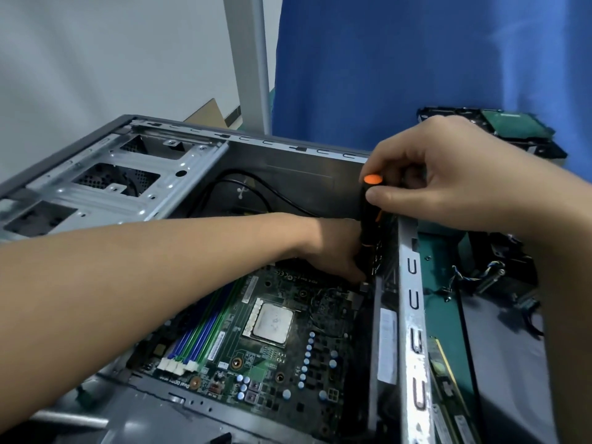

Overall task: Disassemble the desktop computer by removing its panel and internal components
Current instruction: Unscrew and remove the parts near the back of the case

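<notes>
While the desktop computer (288, 174) lies on its side on the green mat (443, 302) with its side open, the motherboard (288, 363) sits flat inside it, with the bare processor (272, 322) near the middle and the blue and green memory slots (198, 334) to the left. At the far right corner of the board a black screwdriver (367, 222) with an orange cap stands nearly upright. The right hand (455, 181) is clamped on its top, thumb and fingers curled round the handle just below the cap. The left hand (333, 248) reaches across the case to the lower end of the handle and touches it; its fingers are hidden, so I cannot tell whether they grip. A black cable (256, 187) loops along the far wall beside the metal drive cage (96, 184). Outside the case, a hard drive (512, 126) lies at the upper right and a memory stick (445, 376) just beside the case's rim
</notes>
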